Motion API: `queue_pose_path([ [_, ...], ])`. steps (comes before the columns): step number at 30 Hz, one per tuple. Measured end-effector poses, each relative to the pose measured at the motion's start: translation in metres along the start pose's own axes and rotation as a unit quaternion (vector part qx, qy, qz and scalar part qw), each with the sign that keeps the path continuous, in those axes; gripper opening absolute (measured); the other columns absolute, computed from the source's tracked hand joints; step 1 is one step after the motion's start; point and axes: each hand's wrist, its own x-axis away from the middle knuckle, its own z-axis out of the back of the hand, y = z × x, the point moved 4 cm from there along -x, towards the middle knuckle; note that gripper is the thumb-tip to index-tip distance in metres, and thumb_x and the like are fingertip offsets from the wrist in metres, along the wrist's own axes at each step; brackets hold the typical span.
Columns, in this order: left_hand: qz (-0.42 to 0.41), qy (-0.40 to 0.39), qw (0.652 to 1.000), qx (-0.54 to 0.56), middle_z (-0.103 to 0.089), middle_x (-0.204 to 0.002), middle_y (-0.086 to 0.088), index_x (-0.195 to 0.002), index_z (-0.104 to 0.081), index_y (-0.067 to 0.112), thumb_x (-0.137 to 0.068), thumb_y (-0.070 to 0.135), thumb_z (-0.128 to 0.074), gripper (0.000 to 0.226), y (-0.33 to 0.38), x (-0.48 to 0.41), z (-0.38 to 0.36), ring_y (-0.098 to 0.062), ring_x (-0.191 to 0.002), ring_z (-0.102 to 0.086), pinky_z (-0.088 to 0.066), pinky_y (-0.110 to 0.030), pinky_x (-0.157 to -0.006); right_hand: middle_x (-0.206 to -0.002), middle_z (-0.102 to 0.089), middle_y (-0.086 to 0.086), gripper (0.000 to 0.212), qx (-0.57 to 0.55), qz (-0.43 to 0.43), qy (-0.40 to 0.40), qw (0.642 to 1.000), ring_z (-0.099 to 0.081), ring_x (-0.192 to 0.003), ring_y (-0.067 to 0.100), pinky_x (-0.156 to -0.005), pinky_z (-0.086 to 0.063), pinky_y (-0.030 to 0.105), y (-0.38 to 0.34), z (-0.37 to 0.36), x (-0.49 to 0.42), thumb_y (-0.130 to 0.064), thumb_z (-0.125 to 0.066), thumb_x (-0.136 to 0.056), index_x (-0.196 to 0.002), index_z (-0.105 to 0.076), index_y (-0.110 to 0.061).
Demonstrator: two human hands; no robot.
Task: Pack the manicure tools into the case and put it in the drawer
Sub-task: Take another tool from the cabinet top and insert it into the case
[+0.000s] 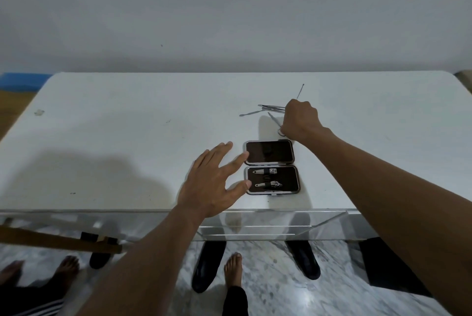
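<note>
Fingers of my left hand are spreading wide, empty, beside the open brown rectangular case. My right hand is closing around thin silver metal scissors on the white worktop.

The tabletop looks smooth, matt white. The open case has a glossy dark lining and holds 2 shiny metal nail clippers. The drawer front at lower centre is mirror-glossy.

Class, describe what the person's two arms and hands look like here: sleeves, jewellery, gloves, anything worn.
Both forearms are bare to the frame edge, with no sleeves visible. The left hand and right hand wear no gloves; no rings, watch or wristband show.
</note>
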Motion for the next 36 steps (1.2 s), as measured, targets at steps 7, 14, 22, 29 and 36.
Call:
queue_pose_path([
  [7, 0.002, 0.002, 1.0, -0.005, -0.028, -0.158, 0.0, -0.147, -0.033, 0.042, -0.089, 0.067, -0.036, 0.062, -0.001, 0.0, -0.001, -0.017, -0.147, -0.021, -0.018, -0.041, -0.119, -0.059, -0.04, 0.004, 0.038, 0.007, 0.013, -0.013, 1.0, -0.047, -0.066, 0.028, -0.056, -0.034, 0.027, 0.0, 0.0, -0.003, -0.006, -0.066, -0.072, -0.059, -0.031, -0.012],
  [14, -0.001, -0.001, 1.0, -0.01, -0.028, -0.158, 0.0, -0.147, -0.033, 0.042, -0.09, 0.067, -0.035, 0.062, -0.001, 0.001, -0.003, -0.017, -0.147, -0.02, -0.017, -0.041, -0.12, -0.056, -0.042, 0.005, 0.034, 0.0, 0.012, 0.005, 1.0, -0.044, -0.057, 0.026, -0.045, -0.026, 0.023, 0.013, -0.002, 0.005, -0.005, -0.065, -0.07, -0.057, -0.034, -0.011],
  [22, 0.001, -0.007, 1.0, -0.021, -0.027, -0.159, 0.001, -0.147, -0.032, 0.043, -0.089, 0.069, -0.03, 0.064, 0.0, 0.001, -0.001, -0.017, -0.147, -0.019, -0.012, -0.037, -0.119, -0.072, -0.068, 0.016, 0.013, 0.026, 0.094, 0.013, 0.995, -0.063, -0.07, 0.036, -0.065, -0.055, 0.038, 0.018, 0.002, 0.031, -0.012, -0.064, -0.07, -0.073, -0.063, 0.0],
  [29, 0.003, -0.017, 1.0, -0.026, -0.026, -0.159, 0.0, -0.148, -0.031, 0.041, -0.088, 0.072, -0.024, 0.067, 0.002, 0.001, -0.001, -0.018, -0.147, -0.018, -0.012, -0.038, -0.118, -0.074, -0.071, 0.016, 0.013, 0.118, 0.205, -0.015, 0.972, -0.063, -0.072, 0.036, -0.068, -0.052, 0.037, 0.024, 0.005, 0.081, -0.012, -0.058, -0.076, -0.073, -0.067, -0.003],
  [36, 0.009, -0.021, 0.999, -0.028, -0.025, -0.16, 0.001, -0.148, -0.03, 0.042, -0.088, 0.073, -0.023, 0.067, 0.001, 0.001, -0.001, -0.016, -0.147, -0.017, -0.01, -0.037, -0.118, -0.08, -0.067, 0.016, 0.014, 0.179, 0.258, -0.038, 0.949, -0.061, -0.075, 0.037, -0.067, -0.047, 0.036, 0.031, 0.0, 0.107, -0.013, -0.055, -0.079, -0.077, -0.063, -0.002],
])
